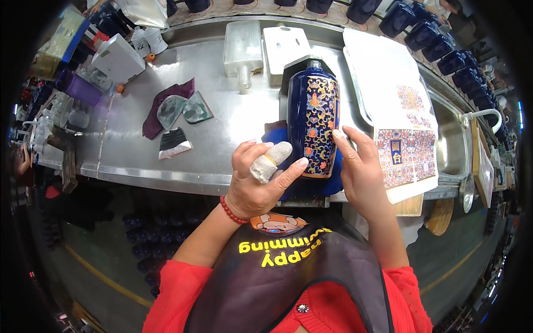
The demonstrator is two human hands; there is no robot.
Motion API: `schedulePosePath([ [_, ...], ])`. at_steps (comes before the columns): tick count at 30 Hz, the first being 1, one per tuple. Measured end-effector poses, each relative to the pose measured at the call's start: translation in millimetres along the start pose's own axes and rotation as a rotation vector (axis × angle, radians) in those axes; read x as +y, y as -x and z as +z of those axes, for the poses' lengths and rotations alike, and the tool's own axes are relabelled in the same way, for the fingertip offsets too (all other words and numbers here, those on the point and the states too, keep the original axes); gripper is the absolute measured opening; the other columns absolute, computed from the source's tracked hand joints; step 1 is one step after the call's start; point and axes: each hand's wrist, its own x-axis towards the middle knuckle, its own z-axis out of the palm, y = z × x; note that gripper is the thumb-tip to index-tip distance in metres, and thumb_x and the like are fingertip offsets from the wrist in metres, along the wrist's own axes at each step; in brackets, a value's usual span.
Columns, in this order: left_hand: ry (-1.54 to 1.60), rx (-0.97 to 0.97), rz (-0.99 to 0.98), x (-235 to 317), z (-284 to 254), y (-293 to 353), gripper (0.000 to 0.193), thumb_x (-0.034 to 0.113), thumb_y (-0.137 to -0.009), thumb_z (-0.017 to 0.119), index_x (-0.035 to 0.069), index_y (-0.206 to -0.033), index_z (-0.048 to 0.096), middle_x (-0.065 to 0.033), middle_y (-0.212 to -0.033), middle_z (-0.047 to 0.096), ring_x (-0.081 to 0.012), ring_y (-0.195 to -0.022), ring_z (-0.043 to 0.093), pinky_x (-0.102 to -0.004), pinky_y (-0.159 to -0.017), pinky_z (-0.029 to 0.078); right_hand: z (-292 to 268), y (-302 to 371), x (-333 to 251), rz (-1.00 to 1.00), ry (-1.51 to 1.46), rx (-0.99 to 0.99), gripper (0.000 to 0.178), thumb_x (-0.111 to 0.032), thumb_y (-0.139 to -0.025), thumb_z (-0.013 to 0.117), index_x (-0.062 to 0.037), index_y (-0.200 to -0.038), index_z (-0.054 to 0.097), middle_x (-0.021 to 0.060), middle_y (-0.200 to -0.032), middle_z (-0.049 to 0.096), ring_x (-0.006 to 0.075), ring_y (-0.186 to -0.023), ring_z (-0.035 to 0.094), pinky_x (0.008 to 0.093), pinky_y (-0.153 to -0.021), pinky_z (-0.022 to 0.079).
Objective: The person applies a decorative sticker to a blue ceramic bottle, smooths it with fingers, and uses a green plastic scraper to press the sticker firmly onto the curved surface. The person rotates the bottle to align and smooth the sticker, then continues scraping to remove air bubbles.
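A dark blue bottle (298, 116) with a clear neck lies in front of me, its neck pointing away. A floral patterned decal (321, 125) in orange, pink and gold covers its upper face. Beside its lower left edge is my left hand (250, 180), the thumb stretched out to the decal's lower corner. One finger is wrapped in white cloth (276, 157) bound with a yellow band; the others curl loosely. My right hand (363, 172) rests at the bottle's right side, fingertips touching the decal's edge. Blue cloth (332, 185) shows beneath the bottle.
Printed decal sheets (408, 152) lie at right beside a sink (452, 141). A clear empty-looking bottle (242, 50) and a white block (286, 47) stand behind. Purple cloth (158, 114) and dark scraper pieces (175, 143) lie left on the metal table (214, 139).
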Motion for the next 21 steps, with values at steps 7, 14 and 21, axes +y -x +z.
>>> schedulePosePath([
  [7,0.015,0.001,-0.054,4,-9,-7,0.048,0.0,-0.075,0.074,0.023,-0.117,0.076,-0.012,-0.124,0.052,-0.0304,-0.117,0.048,-0.0453,-0.099,0.048,-7,1,-6,0.028,0.009,-0.008,0.058,0.015,-0.083,0.056,-0.0052,-0.138,0.061,0.0214,-0.137,0.055,0.0388,-0.125,0.055,0.0442,-0.106,0.044],
  [14,0.024,-0.03,-0.055,8,-1,7,0.05,0.002,-0.079,0.068,0.031,-0.12,0.077,-0.0119,-0.123,0.046,-0.0309,-0.115,0.046,-0.0456,-0.098,0.048,-3,15,1,-0.012,0.036,0.034,0.056,0.012,-0.086,0.058,-0.0035,-0.14,0.059,0.0202,-0.137,0.058,0.0374,-0.123,0.057,0.0424,-0.103,0.046],
  [21,0.013,-0.017,0.009,9,-5,8,0.049,0.004,-0.074,0.074,0.028,-0.117,0.078,-0.0088,-0.122,0.057,-0.0291,-0.114,0.047,-0.0443,-0.094,0.048,0,30,-4,-0.013,0.007,0.051,0.054,0.005,-0.086,0.066,-0.0083,-0.138,0.063,0.0226,-0.134,0.058,0.0402,-0.117,0.058,0.0448,-0.102,0.047],
])
